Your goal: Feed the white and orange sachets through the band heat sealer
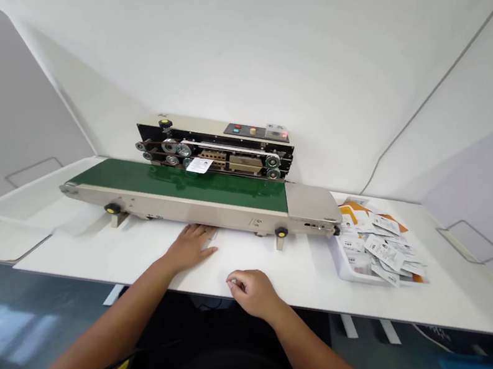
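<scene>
My left hand (pixel 191 247) lies flat on the white table, fingers stretched out, with the fingertips at the lower front edge of the band sealer's conveyor. Something pale and thin shows beside those fingertips; what it is I cannot make out. My right hand (pixel 253 291) rests near the table's front edge, its fingers curled in, and no object shows in it. Behind both hands stands the band sealer (pixel 215 145) with its green conveyor belt (pixel 190 184). One small white packet (pixel 199 165) hangs at the sealer's rollers, its lower part over the belt.
To the right, a white plastic bin (pixel 341 264) is heaped with white and orange packets (pixel 384 251). A translucent tray (pixel 42 204) sits at the left end of the conveyor. The machine's red indicator light is lit. A cable (pixel 431 96) runs down the wall.
</scene>
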`<control>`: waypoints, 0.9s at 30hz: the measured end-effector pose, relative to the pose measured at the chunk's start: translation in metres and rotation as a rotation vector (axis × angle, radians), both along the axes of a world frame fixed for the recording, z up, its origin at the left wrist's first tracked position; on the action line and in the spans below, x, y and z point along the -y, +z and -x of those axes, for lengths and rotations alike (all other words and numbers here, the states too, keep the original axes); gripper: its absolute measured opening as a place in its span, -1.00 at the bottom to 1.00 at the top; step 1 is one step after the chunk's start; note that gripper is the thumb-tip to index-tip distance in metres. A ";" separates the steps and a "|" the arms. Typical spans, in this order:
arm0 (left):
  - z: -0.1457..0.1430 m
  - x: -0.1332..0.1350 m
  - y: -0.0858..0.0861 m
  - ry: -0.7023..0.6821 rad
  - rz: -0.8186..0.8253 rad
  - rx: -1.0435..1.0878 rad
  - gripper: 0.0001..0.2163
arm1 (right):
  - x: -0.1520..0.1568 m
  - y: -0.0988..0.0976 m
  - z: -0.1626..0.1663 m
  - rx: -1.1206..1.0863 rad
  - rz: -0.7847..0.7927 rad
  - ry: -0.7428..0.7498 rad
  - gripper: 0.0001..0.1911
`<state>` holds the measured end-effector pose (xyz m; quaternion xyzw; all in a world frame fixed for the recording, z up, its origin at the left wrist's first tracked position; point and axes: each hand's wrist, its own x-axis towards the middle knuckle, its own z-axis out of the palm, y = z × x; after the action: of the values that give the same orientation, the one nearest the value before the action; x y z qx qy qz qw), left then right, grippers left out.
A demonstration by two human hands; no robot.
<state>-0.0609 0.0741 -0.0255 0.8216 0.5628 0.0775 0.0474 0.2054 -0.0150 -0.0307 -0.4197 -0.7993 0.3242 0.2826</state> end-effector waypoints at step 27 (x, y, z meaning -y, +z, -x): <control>-0.039 0.075 -0.002 -0.292 0.241 1.068 -0.66 | -0.007 -0.004 -0.002 -0.156 0.017 -0.004 -0.66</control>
<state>-0.0221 -0.0014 -0.0278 0.7265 0.3462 0.4101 0.4292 0.2078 -0.0084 -0.0345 -0.3971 -0.7712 0.3622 0.3412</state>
